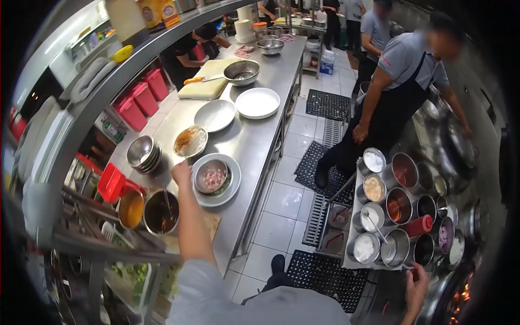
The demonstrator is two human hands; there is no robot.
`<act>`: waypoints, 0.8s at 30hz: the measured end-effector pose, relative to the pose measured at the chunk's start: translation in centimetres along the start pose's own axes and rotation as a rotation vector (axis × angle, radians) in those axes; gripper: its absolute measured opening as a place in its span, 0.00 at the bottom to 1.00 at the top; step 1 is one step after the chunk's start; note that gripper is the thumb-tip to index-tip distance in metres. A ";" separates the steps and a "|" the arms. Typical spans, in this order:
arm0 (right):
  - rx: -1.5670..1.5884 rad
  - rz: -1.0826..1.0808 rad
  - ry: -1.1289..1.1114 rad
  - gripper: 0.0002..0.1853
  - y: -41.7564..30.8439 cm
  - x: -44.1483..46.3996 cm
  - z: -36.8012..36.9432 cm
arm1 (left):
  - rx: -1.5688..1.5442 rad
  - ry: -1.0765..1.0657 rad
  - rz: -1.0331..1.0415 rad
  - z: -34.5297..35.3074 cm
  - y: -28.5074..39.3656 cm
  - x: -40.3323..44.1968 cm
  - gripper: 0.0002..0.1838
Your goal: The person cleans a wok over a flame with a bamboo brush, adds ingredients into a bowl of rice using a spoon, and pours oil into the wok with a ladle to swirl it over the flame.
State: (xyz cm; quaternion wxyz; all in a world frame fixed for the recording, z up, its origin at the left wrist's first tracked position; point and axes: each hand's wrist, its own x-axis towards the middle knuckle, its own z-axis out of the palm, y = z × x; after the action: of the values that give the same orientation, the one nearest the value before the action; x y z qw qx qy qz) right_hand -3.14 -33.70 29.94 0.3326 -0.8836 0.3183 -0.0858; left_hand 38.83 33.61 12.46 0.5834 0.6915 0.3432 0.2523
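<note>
My left hand [182,172] reaches over the steel counter, fingers closed; whether anything is in them I cannot make out. Just beyond it, close to the fingertips, sits a bowl of white and reddish-brown powder [190,142]. Right beside that hand, a metal bowl of diced pink meat [211,176] rests inside a larger white bowl [232,189], with something green under it. My right hand [416,287] hangs low by the near edge of the seasoning station, fingers bent and apart, with nothing visible in it. Closest to it are a steel pot with a ladle [395,248] and a dark pot [424,250].
Two white bowls [258,103], a cutting board with a knife [205,81] and stacked metal bowls [143,154] share the counter. Sauce pots [162,212] stand left. Flames [460,303] burn lower right. A co-worker [403,70] stands by the woks; black mats [325,279] cover floor tiles.
</note>
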 end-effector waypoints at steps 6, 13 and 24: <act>0.023 0.161 -0.021 0.14 -2.4 -0.9 2.1 | -0.253 -0.118 -0.532 0.9 -0.4 6.2 0.13; -0.059 0.025 0.096 0.13 -3.8 -0.1 4.6 | -0.543 -0.425 -0.323 0.6 -9.2 17.7 0.14; -0.111 0.187 0.175 0.22 -1.2 5.5 12.3 | -0.133 -0.329 -0.193 -3.1 7.6 4.8 0.08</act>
State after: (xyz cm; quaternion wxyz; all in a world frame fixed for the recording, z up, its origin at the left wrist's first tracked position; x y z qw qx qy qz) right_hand 6.27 -29.87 20.99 0.2610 -0.8561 0.4314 -0.1132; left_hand 40.99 38.62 20.23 0.6975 0.6471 0.2906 0.1011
